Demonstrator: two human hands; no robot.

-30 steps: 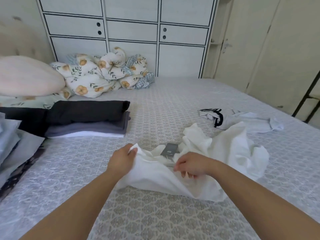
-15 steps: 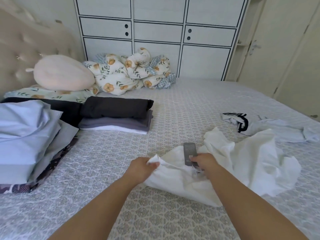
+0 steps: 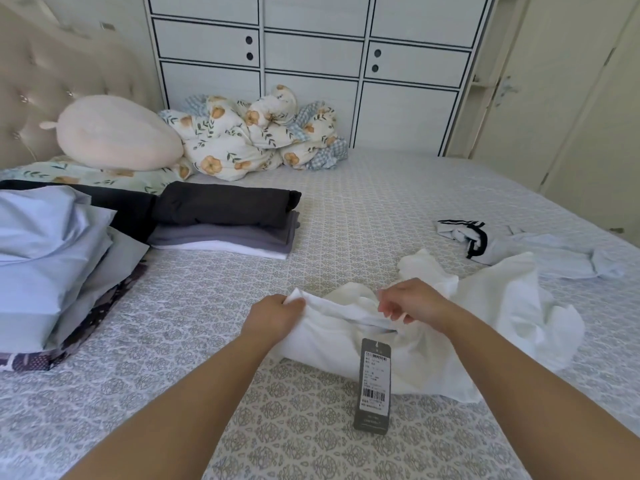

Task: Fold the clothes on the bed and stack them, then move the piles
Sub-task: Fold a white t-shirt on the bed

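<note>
- Head view, hands first: my left hand grips the left end of the upper edge of the white garment, fingers curled round a fold of cloth.
- My right hand is over the same edge, further right, fingers curled downward. It looks to pinch the cloth near the neckline, but the contact itself is hidden beneath the fingers, so I read that grip as probable only.
- The white garment lies crumpled on the bed, directly in front of me and trailing off to my right. Its held edge runs roughly left to right between the hands; the bulk of the cloth lies beyond and to the right of the right hand.
- A grey hang tag with a barcode hangs from the neck area toward me, resting on the bed just below the right hand.
- Judgement: the garment needs spreading flat before folding. The loose mass is on the right side, so the right hand is nearer to it.
- A folded stack, dark on top, grey and white beneath, sits well apart to the left.
- A pale blue pile lies further left.
- An unfolded light garment with dark trim lies beyond, to the right.
</note>
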